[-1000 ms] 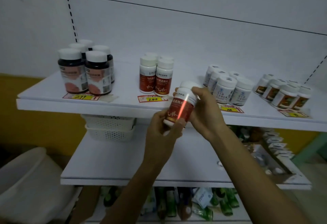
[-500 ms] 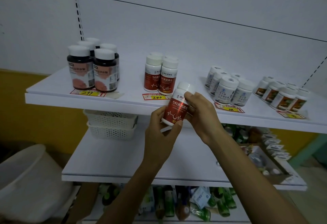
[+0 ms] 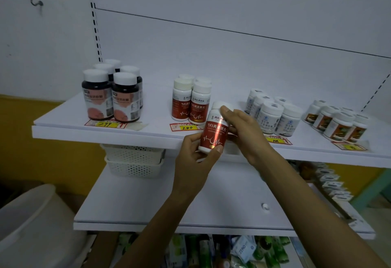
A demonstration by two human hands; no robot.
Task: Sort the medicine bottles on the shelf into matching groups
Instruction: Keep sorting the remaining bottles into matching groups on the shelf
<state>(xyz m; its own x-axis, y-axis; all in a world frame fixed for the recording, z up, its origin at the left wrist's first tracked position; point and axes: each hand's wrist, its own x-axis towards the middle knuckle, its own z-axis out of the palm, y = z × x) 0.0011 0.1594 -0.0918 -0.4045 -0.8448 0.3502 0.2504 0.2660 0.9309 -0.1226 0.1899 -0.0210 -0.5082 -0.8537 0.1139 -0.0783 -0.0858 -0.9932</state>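
– Red-label bottle [image 3: 213, 134] sits tilted between both hands, in front of the shelf [image 3: 127, 135] edge. The left hand [image 3: 194, 162] pinches its base, thumb across the front, and the right hand [image 3: 245, 134] curls round its side, thumb by the white cap.
– can you read the back?
– nope, fingers cover it. Just past the fingertips the matching red bottles [image 3: 191, 102] stand on the shelf, dark jars [image 3: 112, 96] further left, white bottles [image 3: 273, 117] right behind the right hand.
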